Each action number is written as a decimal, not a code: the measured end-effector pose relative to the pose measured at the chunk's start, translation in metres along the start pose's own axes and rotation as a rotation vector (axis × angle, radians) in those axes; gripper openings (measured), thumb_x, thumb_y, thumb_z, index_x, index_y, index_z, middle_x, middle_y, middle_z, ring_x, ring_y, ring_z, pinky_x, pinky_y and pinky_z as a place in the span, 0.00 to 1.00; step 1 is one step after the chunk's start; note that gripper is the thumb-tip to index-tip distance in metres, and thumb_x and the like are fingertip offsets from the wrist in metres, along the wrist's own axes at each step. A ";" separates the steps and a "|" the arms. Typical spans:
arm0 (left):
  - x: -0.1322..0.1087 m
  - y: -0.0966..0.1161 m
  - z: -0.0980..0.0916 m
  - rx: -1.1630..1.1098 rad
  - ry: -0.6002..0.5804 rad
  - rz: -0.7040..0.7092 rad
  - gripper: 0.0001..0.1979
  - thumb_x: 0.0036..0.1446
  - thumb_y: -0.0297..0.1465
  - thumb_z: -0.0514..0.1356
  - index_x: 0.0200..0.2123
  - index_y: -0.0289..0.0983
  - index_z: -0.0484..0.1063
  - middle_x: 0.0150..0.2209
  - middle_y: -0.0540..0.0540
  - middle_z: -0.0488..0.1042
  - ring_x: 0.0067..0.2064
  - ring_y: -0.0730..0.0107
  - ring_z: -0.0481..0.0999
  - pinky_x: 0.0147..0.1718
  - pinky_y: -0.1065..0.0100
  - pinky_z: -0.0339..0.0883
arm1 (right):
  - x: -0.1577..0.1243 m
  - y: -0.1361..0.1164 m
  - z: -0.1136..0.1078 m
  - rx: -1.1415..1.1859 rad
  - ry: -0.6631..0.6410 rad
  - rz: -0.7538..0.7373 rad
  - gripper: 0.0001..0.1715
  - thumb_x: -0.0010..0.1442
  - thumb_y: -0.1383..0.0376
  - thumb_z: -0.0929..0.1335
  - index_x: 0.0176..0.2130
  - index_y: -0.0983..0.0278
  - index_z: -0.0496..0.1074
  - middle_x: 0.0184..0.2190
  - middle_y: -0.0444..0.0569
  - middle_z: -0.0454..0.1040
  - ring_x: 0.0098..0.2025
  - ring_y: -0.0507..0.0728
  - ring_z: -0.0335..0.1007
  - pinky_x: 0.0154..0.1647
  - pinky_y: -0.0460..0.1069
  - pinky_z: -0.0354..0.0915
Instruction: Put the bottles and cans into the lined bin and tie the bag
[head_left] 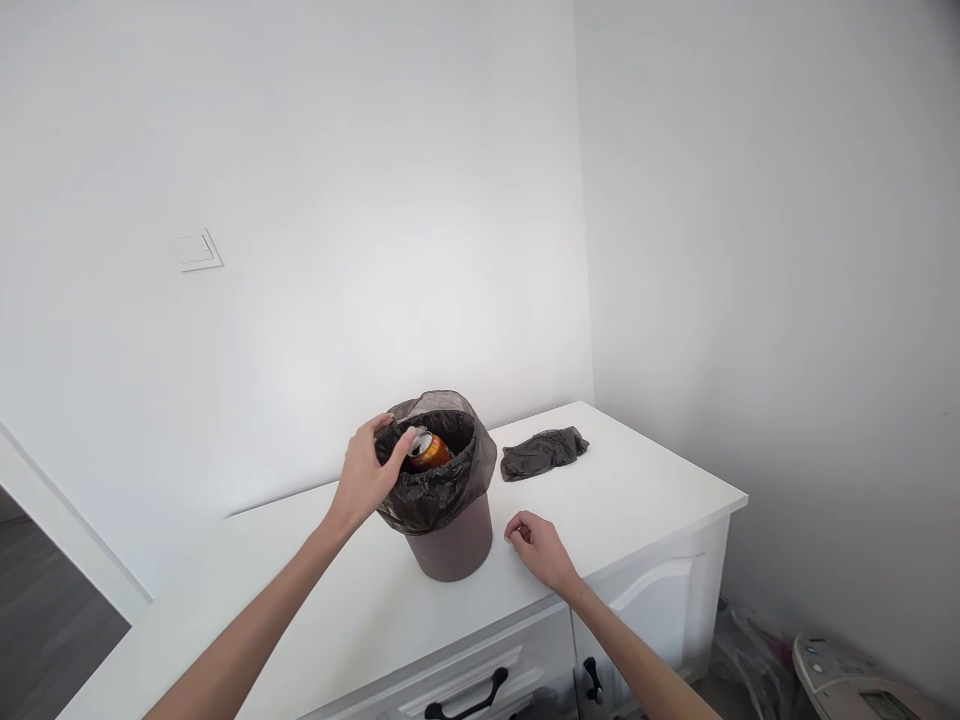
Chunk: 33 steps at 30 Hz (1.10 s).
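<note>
A brownish-mauve trash bin [452,545] stands upright on a white cabinet, lined with a thin black garbage bag [431,500] folded over its rim. Inside the bag's mouth lies an orange drink can [430,453], tilted, its silver top facing my left hand. My left hand [366,472] grips the bag at the bin's left rim, with the thumb close to the can. To the right of the bin, my right hand [540,548] is loosely curled just over the cabinet top, apart from the bin, and nothing shows in its fingers. A crumpled black plastic bag [545,453] lies behind it.
The white cabinet top [645,485] ends at a right edge and a front edge, with dark handles [480,695] below. White walls meet behind it, and a light switch [198,250] is on the left one. A beige device [847,675] and clear plastic [754,650] sit low at right.
</note>
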<state>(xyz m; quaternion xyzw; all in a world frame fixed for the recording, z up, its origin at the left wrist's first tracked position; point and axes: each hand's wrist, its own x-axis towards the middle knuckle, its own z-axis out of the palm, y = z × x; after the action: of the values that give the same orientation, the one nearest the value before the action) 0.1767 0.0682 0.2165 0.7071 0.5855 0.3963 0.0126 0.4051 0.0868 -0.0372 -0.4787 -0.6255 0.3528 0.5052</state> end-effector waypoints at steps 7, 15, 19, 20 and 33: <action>-0.034 -0.029 -0.025 0.192 -0.116 0.493 0.13 0.64 0.46 0.60 0.42 0.45 0.75 0.49 0.45 0.80 0.63 0.52 0.68 0.65 0.48 0.55 | -0.001 0.003 0.002 0.000 -0.010 0.001 0.10 0.57 0.65 0.62 0.32 0.60 0.73 0.32 0.47 0.78 0.33 0.58 0.72 0.36 0.51 0.64; -0.046 -0.010 -0.027 0.173 -0.169 0.528 0.13 0.64 0.47 0.61 0.38 0.46 0.79 0.44 0.46 0.82 0.59 0.51 0.71 0.63 0.45 0.60 | -0.002 -0.005 0.005 -0.017 -0.011 0.010 0.10 0.56 0.65 0.62 0.31 0.60 0.72 0.31 0.47 0.77 0.32 0.58 0.71 0.37 0.51 0.64; -0.064 0.001 -0.049 0.175 -0.129 0.530 0.12 0.61 0.47 0.64 0.43 0.50 0.79 0.51 0.47 0.80 0.62 0.49 0.70 0.63 0.44 0.61 | -0.004 -0.009 0.005 -0.010 -0.039 0.023 0.10 0.56 0.64 0.62 0.32 0.61 0.72 0.32 0.48 0.78 0.33 0.58 0.73 0.39 0.52 0.65; -0.067 0.000 -0.057 0.163 -0.077 0.487 0.14 0.61 0.47 0.64 0.47 0.52 0.78 0.54 0.46 0.78 0.63 0.49 0.68 0.63 0.44 0.61 | -0.003 -0.013 0.003 0.026 -0.062 0.036 0.10 0.57 0.62 0.63 0.33 0.61 0.73 0.34 0.48 0.78 0.34 0.58 0.73 0.39 0.52 0.66; -0.017 -0.050 -0.095 0.085 -0.335 -0.283 0.30 0.51 0.59 0.61 0.46 0.43 0.73 0.46 0.40 0.82 0.44 0.51 0.83 0.38 0.57 0.76 | 0.051 -0.192 -0.059 0.216 -0.359 0.161 0.38 0.59 0.46 0.72 0.60 0.56 0.60 0.39 0.46 0.79 0.31 0.56 0.77 0.36 0.53 0.75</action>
<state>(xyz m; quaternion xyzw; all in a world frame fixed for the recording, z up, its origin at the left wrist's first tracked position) 0.0817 0.0272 0.2480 0.6739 0.6847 0.2426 0.1352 0.4141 0.0768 0.1691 -0.3998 -0.6236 0.5364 0.4045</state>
